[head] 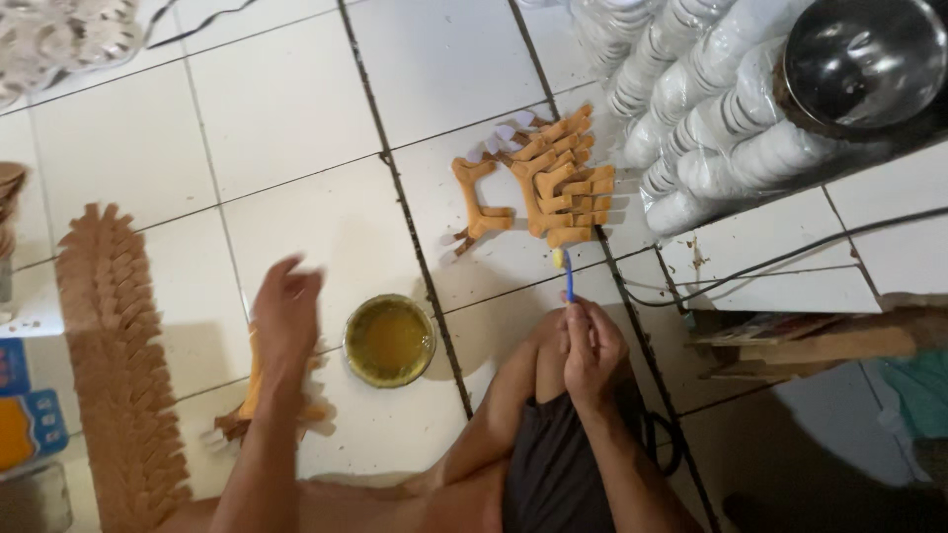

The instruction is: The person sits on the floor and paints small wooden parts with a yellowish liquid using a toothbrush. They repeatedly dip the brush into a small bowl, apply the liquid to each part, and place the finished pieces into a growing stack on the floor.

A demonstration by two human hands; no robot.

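My right hand (pixel 591 345) rests by my knee and grips a small blue-handled brush (pixel 566 276), its yellow tip pointing up at a heap of orange-brown cut-out pieces (pixel 558 183) on the white tiled floor. My left hand (pixel 286 311) hovers with loose fingers over a few more brown pieces (pixel 255 395) lying under my forearm; it looks blurred and I cannot tell if it holds one. Between the hands sits a round tin of yellow glue (pixel 389 340).
A long row of overlapped brown pieces (pixel 118 365) runs down the left. Stacks of white bowls in plastic (pixel 701 109) and a steel bowl (pixel 864 54) fill the upper right. A black cable (pixel 790 257) crosses the tiles; wooden boards (pixel 800 341) lie at right.
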